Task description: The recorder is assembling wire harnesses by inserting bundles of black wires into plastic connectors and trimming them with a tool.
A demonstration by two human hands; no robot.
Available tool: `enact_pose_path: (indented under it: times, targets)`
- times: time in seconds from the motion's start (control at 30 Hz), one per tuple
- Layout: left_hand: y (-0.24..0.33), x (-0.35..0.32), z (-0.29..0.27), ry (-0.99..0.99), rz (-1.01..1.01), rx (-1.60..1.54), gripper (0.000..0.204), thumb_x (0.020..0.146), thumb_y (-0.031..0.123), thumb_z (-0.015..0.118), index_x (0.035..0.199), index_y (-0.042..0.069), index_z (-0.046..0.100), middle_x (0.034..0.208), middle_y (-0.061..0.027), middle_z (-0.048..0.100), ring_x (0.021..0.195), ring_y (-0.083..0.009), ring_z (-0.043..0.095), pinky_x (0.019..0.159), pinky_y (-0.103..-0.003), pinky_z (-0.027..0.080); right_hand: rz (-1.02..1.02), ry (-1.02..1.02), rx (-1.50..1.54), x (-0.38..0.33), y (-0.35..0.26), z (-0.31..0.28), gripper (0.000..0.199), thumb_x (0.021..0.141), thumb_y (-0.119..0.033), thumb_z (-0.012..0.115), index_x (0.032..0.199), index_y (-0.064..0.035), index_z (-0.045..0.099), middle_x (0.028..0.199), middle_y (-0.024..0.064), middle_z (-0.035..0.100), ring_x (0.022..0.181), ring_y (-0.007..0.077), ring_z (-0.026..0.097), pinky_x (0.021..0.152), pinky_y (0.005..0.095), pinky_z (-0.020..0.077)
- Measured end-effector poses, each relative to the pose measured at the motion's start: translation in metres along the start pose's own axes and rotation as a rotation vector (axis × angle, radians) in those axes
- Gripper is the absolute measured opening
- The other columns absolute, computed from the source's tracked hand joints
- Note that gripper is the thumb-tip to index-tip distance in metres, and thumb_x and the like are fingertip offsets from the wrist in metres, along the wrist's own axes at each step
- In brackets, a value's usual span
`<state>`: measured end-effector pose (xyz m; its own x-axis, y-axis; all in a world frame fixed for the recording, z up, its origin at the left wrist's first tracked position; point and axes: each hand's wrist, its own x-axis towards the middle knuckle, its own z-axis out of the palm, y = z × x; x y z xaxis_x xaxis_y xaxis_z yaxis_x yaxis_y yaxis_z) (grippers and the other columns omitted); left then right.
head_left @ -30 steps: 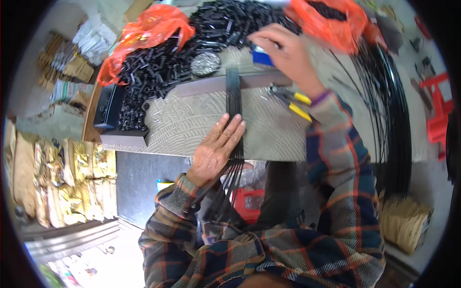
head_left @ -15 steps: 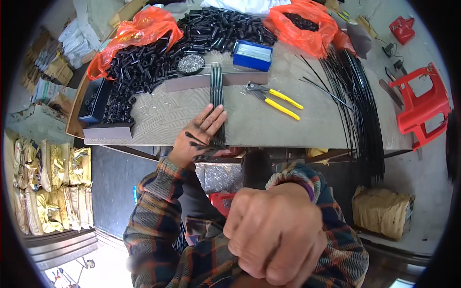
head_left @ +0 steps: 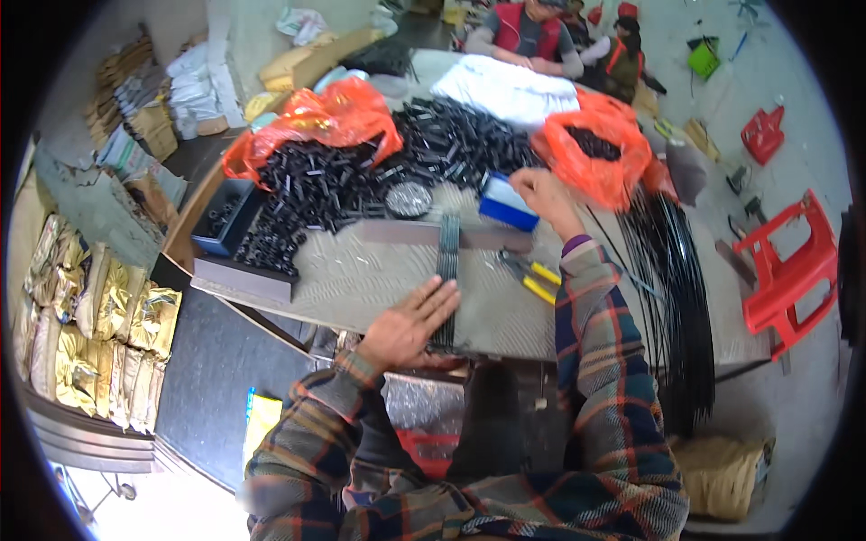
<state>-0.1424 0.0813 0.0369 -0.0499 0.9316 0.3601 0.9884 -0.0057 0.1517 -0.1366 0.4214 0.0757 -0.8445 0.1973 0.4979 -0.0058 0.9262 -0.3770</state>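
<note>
My left hand point(head_left: 410, 320) lies with fingers stretched out across a narrow row of thin black rods point(head_left: 448, 248) at the table's front edge. The rods' far ends rest over a long grey-brown bar point(head_left: 397, 234). My right hand point(head_left: 548, 200) is at the right side of a blue box point(head_left: 507, 215) of thin pale sticks, its fingers bent together; whatever they pinch is too small to make out. Pliers with yellow handles point(head_left: 541, 287) lie below the box, partly hidden by my right sleeve. Left of the box stands a round dish of small shiny pieces point(head_left: 409, 199).
Small black tubes point(head_left: 316, 194) are heaped at the back left, beside orange plastic bags point(head_left: 316, 122). Long black rods point(head_left: 672, 298) hang over the table's right edge. A red plastic stool point(head_left: 794, 270) stands at the right. Other people point(head_left: 532, 41) sit beyond the table.
My right hand has gone from close in front of me to the blue box. My view has tilted up, showing people beyond the table. My left hand remains on the rods.
</note>
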Motion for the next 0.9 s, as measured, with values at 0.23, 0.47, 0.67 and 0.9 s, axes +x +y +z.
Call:
enact_pose_path:
  times: [0.23,0.47,0.67,0.9]
  targets:
    - [-0.002,-0.016,0.004,-0.012,-0.04,-0.069,0.085,0.064,0.041,0.067,0.13,0.001,0.032,0.136,-0.0142,0.031,0.127,-0.0322,0.027,0.103,-0.035,0.028,0.193,-0.353,-0.331,0.017,-0.012,0.011,0.009,0.072,-0.015,0.056,0.076,-0.0127,0.065,0.079,0.008,0.063,0.081,0.0266,0.06,0.069,0.0386,0.0466]
    - [-0.014,-0.004,0.008,0.022,0.034,0.027,0.09,0.058,0.043,0.069,0.13,0.003,0.033,0.137,-0.0128,0.031,0.127,-0.0299,0.028,0.101,-0.033,0.031,-0.014,-0.214,-0.701,0.024,0.01,0.024,0.013,0.074,-0.008,0.05,0.076,-0.007,0.063,0.083,0.0141,0.059,0.081,0.0296,0.06,0.068,0.0384,0.0487]
    - [-0.014,-0.005,0.019,0.021,-0.017,0.084,0.09,0.062,0.049,0.067,0.133,0.007,0.031,0.138,-0.0088,0.03,0.128,-0.0269,0.028,0.101,-0.034,0.03,-0.112,0.135,-0.048,-0.031,-0.045,-0.016,0.007,0.08,-0.003,0.05,0.076,-0.0013,0.055,0.084,0.01,0.059,0.074,0.0223,0.06,0.066,0.0321,0.0493]
    - [0.037,0.008,-0.049,0.158,-0.023,-0.995,0.074,0.073,0.021,0.069,0.134,0.004,0.029,0.136,-0.0095,0.035,0.125,-0.0179,0.032,0.103,-0.035,0.026,-0.154,0.003,0.711,-0.153,-0.212,-0.115,0.011,0.078,0.001,0.056,0.088,-0.0007,0.058,0.076,0.0081,0.059,0.063,0.0157,0.06,0.054,0.025,0.0468]
